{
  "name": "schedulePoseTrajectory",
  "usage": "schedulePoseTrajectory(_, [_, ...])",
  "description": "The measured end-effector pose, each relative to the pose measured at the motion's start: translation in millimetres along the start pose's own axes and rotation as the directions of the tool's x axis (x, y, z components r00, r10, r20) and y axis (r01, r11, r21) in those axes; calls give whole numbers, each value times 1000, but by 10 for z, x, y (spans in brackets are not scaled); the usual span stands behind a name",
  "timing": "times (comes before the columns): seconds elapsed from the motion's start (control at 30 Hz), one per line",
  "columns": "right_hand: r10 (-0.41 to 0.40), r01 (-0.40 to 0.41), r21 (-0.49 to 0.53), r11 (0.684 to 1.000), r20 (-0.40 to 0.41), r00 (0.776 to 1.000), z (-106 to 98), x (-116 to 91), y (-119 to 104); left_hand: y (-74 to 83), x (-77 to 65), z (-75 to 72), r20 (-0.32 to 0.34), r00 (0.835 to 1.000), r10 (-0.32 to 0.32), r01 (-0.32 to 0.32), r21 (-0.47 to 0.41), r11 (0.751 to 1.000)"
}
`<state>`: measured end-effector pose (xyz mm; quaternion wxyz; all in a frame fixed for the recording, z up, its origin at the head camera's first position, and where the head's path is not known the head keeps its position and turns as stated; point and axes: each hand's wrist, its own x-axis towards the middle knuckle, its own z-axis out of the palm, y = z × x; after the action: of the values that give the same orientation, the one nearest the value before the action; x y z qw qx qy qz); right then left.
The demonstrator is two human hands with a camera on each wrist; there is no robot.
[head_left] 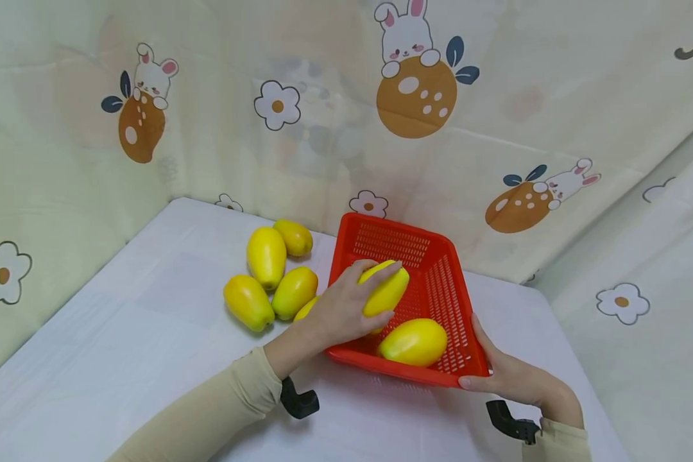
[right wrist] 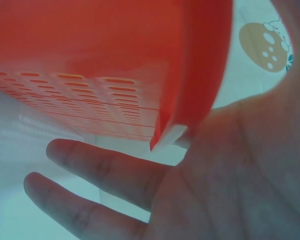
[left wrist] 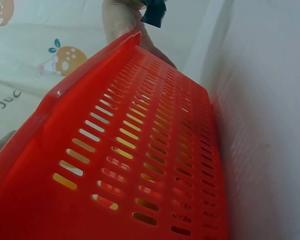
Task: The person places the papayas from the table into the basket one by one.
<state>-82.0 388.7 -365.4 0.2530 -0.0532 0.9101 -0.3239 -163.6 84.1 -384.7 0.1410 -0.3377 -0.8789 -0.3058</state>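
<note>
My left hand (head_left: 346,308) holds a yellow mango (head_left: 388,289) over the left part of a red plastic basket (head_left: 404,372), fingers spread across its top and the thumb along its near side. In the basket, a second mango (head_left: 414,343) lies near the front wall. A sliver of yellow shows under the held one. My right hand (head_left: 499,369) grips the basket's near right corner, thumb at the front rim and fingers along the side wall. Two of its fingers (right wrist: 105,165) extend below the rim in the right wrist view. Slotted basket wall (left wrist: 140,130) fills most of the left wrist view.
Left of the basket, several more mangoes (head_left: 266,258) lie grouped on the white-covered table (head_left: 150,308); one is partly hidden behind my left wrist. A printed curtain (head_left: 323,160) hangs close behind the basket. Black wrist mounts (head_left: 300,401) project beneath both forearms.
</note>
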Motion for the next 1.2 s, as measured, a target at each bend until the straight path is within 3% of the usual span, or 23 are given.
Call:
schedulePoseTrajectory(0.33, [-21, 20, 32, 999, 6, 1000, -7, -4, 24, 32, -6, 44, 62, 998, -12, 3, 140, 990])
schedulePoseTrajectory(0.7, [16, -16, 63, 998, 8, 1000, -6, 22, 39, 37, -18, 28, 182, 983, 11, -49, 207, 977])
schedulePoseTrajectory(1.0, [6, -7, 62, 998, 13, 1000, 19, 39, 39, 2, -37, 17, 101, 994, 43, -62, 202, 977])
schedulePoseTrajectory(1.2, [13, -14, 71, 997, 18, 1000, 9, 46, 22, -35, -18, 11, -58, 992, 110, -100, 156, 983])
